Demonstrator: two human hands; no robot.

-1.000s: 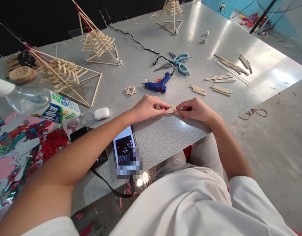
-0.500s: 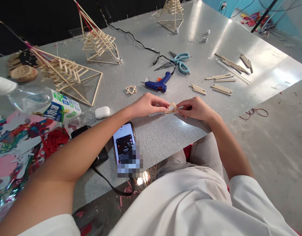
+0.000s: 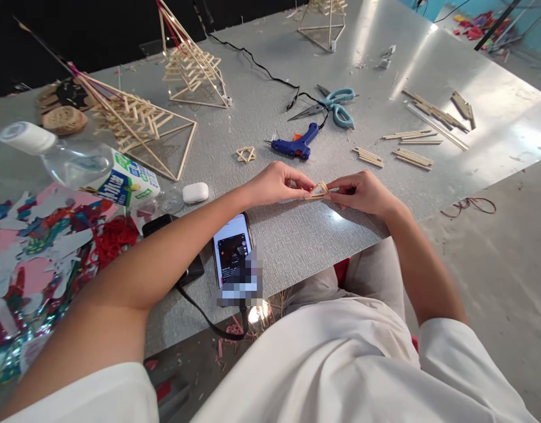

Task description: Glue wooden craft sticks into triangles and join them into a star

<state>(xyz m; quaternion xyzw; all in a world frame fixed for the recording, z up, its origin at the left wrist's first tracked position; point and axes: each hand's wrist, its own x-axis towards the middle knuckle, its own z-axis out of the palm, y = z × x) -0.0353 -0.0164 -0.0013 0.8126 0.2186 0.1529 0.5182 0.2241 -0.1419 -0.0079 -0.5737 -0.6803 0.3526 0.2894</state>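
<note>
Over the near part of the desk (image 3: 292,244), both forearms reach forward and the two hands meet at a small stick frame (image 3: 317,197). The left hand (image 3: 283,184) has its thumb and fingers pinched on the frame's left end; the right hand (image 3: 365,191) nips the other end between thumb and fingertips. The fingers cover much of it from where I stand, so I can't tell whether its lower edge touches the desk.

Just beyond the left hand sits a little stick star (image 3: 251,157), and next to that lies a blue glue gun (image 3: 297,145), its nozzle pointing left towards the star. Scissors with pale blue handles (image 3: 341,97) lie behind the gun. Past the right hand are short sticks (image 3: 368,157) in a neat row. A phone (image 3: 233,255) rests near the left forearm, its lower part blurred out.
</note>
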